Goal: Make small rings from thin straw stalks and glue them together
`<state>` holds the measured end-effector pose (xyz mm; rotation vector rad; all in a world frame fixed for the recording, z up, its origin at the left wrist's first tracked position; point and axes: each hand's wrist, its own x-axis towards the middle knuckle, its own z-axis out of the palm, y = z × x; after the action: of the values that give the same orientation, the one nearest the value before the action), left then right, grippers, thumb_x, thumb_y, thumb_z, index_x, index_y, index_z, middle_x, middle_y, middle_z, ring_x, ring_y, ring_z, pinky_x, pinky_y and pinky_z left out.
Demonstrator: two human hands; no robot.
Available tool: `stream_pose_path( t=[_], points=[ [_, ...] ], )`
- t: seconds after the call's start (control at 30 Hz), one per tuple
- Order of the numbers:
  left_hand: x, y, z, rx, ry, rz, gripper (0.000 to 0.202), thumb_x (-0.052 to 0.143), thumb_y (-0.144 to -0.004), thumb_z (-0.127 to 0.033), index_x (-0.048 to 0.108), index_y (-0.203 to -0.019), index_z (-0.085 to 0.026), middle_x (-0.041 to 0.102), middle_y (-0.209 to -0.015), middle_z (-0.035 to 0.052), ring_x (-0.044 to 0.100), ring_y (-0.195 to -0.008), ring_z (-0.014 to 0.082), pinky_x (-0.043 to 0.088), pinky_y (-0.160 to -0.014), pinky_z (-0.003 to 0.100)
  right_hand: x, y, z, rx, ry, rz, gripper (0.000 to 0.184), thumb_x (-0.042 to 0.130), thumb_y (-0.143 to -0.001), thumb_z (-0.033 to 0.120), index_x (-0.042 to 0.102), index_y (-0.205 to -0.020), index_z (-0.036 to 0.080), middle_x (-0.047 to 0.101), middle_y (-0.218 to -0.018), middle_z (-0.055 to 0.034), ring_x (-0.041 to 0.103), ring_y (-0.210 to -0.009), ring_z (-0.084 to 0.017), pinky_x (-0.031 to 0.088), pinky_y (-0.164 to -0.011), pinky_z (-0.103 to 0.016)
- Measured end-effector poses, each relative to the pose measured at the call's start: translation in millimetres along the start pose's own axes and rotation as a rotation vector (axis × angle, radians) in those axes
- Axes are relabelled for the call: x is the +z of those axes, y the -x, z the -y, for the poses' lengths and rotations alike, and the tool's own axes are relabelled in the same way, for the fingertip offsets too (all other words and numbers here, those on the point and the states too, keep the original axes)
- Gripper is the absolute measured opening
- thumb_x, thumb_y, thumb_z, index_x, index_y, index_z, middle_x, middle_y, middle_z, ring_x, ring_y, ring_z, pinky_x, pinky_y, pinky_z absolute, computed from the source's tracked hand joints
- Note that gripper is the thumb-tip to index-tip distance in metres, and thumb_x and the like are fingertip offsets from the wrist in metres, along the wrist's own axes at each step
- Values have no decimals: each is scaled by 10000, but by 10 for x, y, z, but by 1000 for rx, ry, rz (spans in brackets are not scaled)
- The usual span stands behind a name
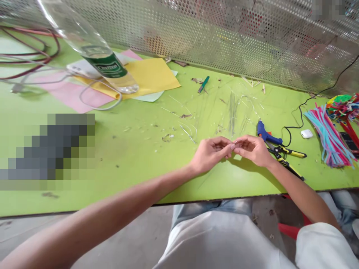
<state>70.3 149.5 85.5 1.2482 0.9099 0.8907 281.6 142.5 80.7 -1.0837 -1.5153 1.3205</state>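
My left hand [211, 152] and my right hand [251, 149] meet above the green table [134, 160], their fingertips pinched together. Between them a short bit of thin shiny wire [238, 141] shows, curved along the right fingers; most of it is hidden. Just beyond the hands lies a bundle of straight thin wires [232, 112], with loose wire pieces [187, 132] scattered to its left. A blue glue gun [266, 133] rests right of my right hand. Yellow-and-black pliers [286, 152] lie beside that wrist, partly behind the forearm.
A plastic bottle [108, 67] stands at the back left by coloured paper sheets [154, 76] and cables [53, 52]. A green cutter [203, 84] lies near the perforated metal screen [196, 33]. At right are a white earphone case [306, 133] and pink and blue pipe cleaners [328, 138].
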Motion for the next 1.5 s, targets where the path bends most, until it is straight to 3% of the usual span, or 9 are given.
stream_pose_path(
  t=[0.23, 0.4, 0.63, 0.83, 1.03, 1.2, 1.5],
  points=[
    [-15, -7, 7, -17, 64, 67, 388, 915, -790, -490, 807, -874, -127, 760, -698, 65, 678, -604, 145, 550, -567, 244, 15, 32, 8, -103, 31, 3, 253, 825, -852, 359, 789, -1071, 239, 788, -895, -23, 730, -817, -157, 625, -758, -294],
    [-15, -8, -6, -64, 124, 80, 366, 938, -758, -441, 794, -875, -125, 759, -698, 58, 676, -598, 137, 546, -559, 237, 20, 28, -2, -121, 21, -9, 271, 837, -860, 410, 772, -1060, 240, 756, -863, -15, 705, -796, -155, 618, -741, -299],
    [-14, 0, -9, -46, 147, 71, 432, 958, -750, -504, 771, -842, -126, 743, -682, 48, 667, -594, 133, 538, -564, 237, 46, 44, -12, -126, 8, -11, 293, 850, -885, 439, 781, -1081, 233, 755, -882, -24, 707, -823, -158, 624, -753, -302],
    [-2, 23, -2, -13, 193, 55, 472, 980, -741, -542, 768, -841, -132, 746, -679, 43, 668, -591, 130, 530, -548, 227, 92, 50, 14, -213, -86, -15, 199, 865, -912, 327, 782, -1076, 252, 778, -947, -19, 729, -863, -137, 627, -801, -276],
    [19, 37, 30, 48, 214, 11, 471, 960, -778, -558, 791, -882, -132, 758, -712, 43, 673, -615, 116, 543, -562, 216, 135, 47, 29, -201, -103, -61, 228, 888, -897, 343, 784, -1085, 266, 771, -927, -6, 721, -837, -138, 633, -804, -286],
    [40, 62, 18, 13, 222, 12, 490, 964, -773, -553, 758, -908, -130, 736, -686, 26, 653, -578, 114, 532, -525, 220, 166, 67, 46, -170, -92, -62, 310, 831, -933, 436, 792, -1193, 272, 743, -881, -2, 690, -810, -144, 614, -782, -301],
    [9, 41, 48, 18, 214, 40, 509, 944, -793, -581, 756, -910, -123, 744, -711, 41, 674, -610, 121, 547, -552, 219, 183, 49, 13, -130, -105, -74, 315, 871, -864, 397, 797, -1131, 248, 697, -833, 9, 653, -760, -126, 602, -723, -280]
  ],
)
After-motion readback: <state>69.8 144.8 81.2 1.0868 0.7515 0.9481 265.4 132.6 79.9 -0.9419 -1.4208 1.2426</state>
